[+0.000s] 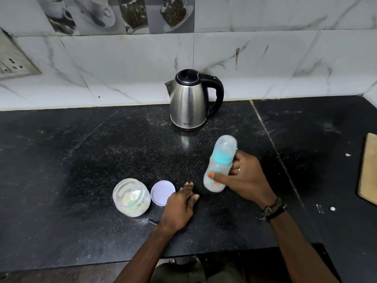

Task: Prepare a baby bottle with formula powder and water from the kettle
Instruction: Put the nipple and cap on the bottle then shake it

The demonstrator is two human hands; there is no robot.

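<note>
Black speckled counter (102, 139) runs back to a marble-tiled wall, and over it the right hand (242, 180) grasps the baby bottle (219, 166) around its lower body, thumb in front and fingers behind, tilted with its capped, teal-collared top leaning away. The bottle looks blurred, so my guess is that it is being shaken to mix. To do that well, keep the wrap firm, the collar tight, and the swing short.

Just left of that hand, the left hand (181, 201) rests flat on the counter, fingers relaxed, holding nothing. Touching its far side lies the lilac lid (161, 192); beyond it stands the open jar (131, 198) with pale powder inside. Ahead, well apart, stands the kettle (189, 103). Far right lies a wooden board (369, 168). Between hands and kettle is bare room; the near edge sits under the forearms.
</note>
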